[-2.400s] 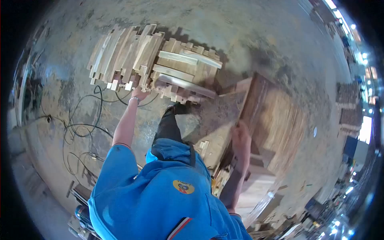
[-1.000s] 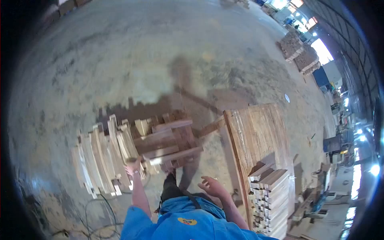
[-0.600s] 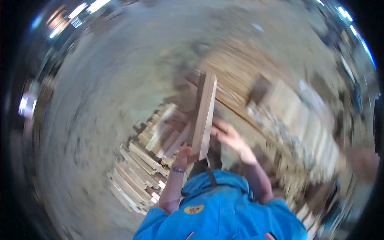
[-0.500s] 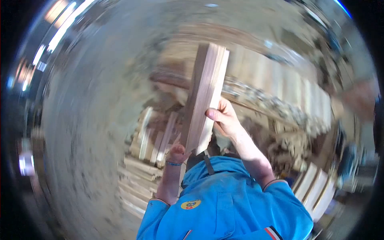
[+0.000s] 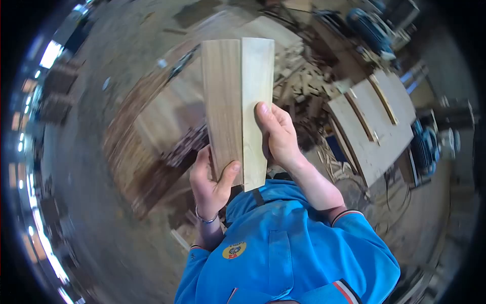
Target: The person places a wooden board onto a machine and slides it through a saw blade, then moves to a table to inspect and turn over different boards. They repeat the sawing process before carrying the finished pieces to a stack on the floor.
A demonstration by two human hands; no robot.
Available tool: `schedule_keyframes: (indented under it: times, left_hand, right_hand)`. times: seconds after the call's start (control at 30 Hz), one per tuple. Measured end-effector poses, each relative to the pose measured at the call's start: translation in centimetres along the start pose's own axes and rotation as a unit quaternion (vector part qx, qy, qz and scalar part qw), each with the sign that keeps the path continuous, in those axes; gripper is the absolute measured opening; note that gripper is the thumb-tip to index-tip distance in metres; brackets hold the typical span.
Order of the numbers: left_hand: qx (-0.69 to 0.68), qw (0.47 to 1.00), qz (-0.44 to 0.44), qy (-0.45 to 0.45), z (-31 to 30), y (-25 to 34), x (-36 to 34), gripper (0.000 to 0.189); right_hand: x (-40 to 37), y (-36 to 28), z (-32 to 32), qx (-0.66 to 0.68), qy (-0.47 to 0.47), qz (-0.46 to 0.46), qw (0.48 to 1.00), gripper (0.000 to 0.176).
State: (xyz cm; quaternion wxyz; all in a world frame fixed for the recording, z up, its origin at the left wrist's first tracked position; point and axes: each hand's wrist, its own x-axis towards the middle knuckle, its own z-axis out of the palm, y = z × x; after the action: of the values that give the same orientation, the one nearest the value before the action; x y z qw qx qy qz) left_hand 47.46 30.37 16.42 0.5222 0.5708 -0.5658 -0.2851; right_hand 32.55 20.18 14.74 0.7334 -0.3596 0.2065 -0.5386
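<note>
Two wooden boards are held side by side in front of my body, a narrow line between them. My left hand [image 5: 211,183] grips the lower end of the darker, brownish board [image 5: 221,101], its thumb on the face. My right hand [image 5: 278,131] is wrapped round the right edge of the paler board [image 5: 256,76], thumb on the front. Both boards stand nearly upright in view, broad faces towards me. The fingers behind the boards are hidden.
Behind the boards lies a large blurred stack of wood [image 5: 147,137]. Wood offcuts [image 5: 304,86] are heaped beyond my right hand. A pale panel with two strips [image 5: 374,121] is at the right, beside a blue motor [image 5: 424,147]. Another blue machine [image 5: 369,28] stands farther back.
The view has swung round, bringing the panel and blue machines in at the right. The held wood has turned from edge-on to broad faces showing, and both hands still grip it.
</note>
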Motion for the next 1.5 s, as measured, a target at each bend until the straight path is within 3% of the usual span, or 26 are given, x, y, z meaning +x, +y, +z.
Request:
schedule_keyframes:
  times: [0.03, 0.07, 0.1, 0.17, 0.2, 0.23, 0.3, 0.37, 0.43, 0.5, 0.67, 0.8, 0.93, 1.07, 1.3, 1.4, 1.5]
  left_hand:
    - [-0.017, 1.000, 0.004, -0.015, 0.2, -0.4, 0.9, 0.041]
    - [-0.008, 0.999, 0.039, -0.029, 0.3, -0.9, 2.0, 0.037]
    - [-0.119, 0.992, 0.002, -0.034, 0.8, -2.1, 2.6, 0.039]
    - [-0.204, 0.974, -0.075, -0.059, -0.1, -3.8, 2.9, 0.042]
    - [-0.211, 0.973, -0.066, -0.060, -0.2, -3.5, 3.8, 0.046]
    - [-0.166, 0.985, -0.011, -0.048, -0.1, -4.5, 4.8, 0.047]
    - [-0.177, 0.978, 0.026, -0.109, 0.0, -4.5, 6.5, 0.051]
    - [-0.189, 0.970, 0.022, -0.150, 1.1, -4.1, 7.9, 0.052]
    - [-0.184, 0.964, 0.017, -0.193, 2.4, -3.8, 9.2, 0.053]
    - [-0.158, 0.957, 0.006, -0.244, 3.5, -3.3, 10.0, 0.053]
    - [-0.071, 0.933, 0.002, -0.352, 7.9, -1.3, 11.5, 0.044]
    - [-0.147, 0.921, -0.004, -0.360, 13.0, -0.6, 11.4, 0.040]
    - [-0.147, 0.900, -0.051, -0.408, 17.7, 1.3, 11.7, 0.047]
    - [-0.110, 0.908, -0.082, -0.396, 22.6, 2.7, 11.6, 0.055]
    - [-0.098, 0.901, -0.001, -0.422, 29.4, 4.3, 12.3, 0.058]
    - [-0.213, 0.854, -0.067, -0.471, 32.2, 1.7, 12.8, 0.058]
    - [-0.275, 0.791, -0.161, -0.523, 36.8, 1.5, 13.5, 0.060]
  right_hand:
    - [0.4, -0.1, 0.0, 0.006, 0.019, -0.033, 0.999, 0.044]
    - [0.6, -0.7, 0.6, -0.079, 0.071, -0.039, 0.994, 0.048]
    - [1.0, -0.8, -0.2, -0.060, 0.062, -0.009, 0.996, 0.051]
    - [2.0, -0.4, -2.7, -0.017, 0.045, 0.046, 0.998, 0.058]
    - [2.1, -0.4, -3.2, 0.237, -0.065, 0.071, 0.967, 0.070]
    - [1.8, -0.4, -3.3, 0.286, -0.085, 0.043, 0.954, 0.078]
    - [1.2, -0.4, -3.7, 0.165, -0.044, -0.069, 0.983, 0.079]
    - [0.4, -1.6, -3.6, 0.112, 0.061, -0.073, 0.989, 0.075]
    - [0.9, -1.3, -5.5, 0.157, 0.000, -0.139, 0.978, 0.078]
    - [0.6, -2.1, -4.8, 0.221, 0.051, -0.167, 0.960, 0.081]
    - [-1.3, -2.9, -8.0, 0.243, 0.042, -0.125, 0.961, 0.090]
    - [-1.6, -6.2, -10.5, 0.200, 0.026, -0.139, 0.969, 0.097]
    - [-2.5, -10.0, -14.8, 0.203, 0.005, -0.160, 0.966, 0.102]
    - [-3.8, -12.7, -19.8, 0.211, 0.022, -0.161, 0.964, 0.104]
    - [-6.1, -15.2, -25.7, 0.239, 0.026, -0.126, 0.962, 0.092]
    - [-6.3, -19.1, -26.6, 0.135, 0.022, -0.118, 0.983, 0.095]
    - [-6.6, -22.9, -28.6, -0.020, 0.078, -0.024, 0.996, 0.098]
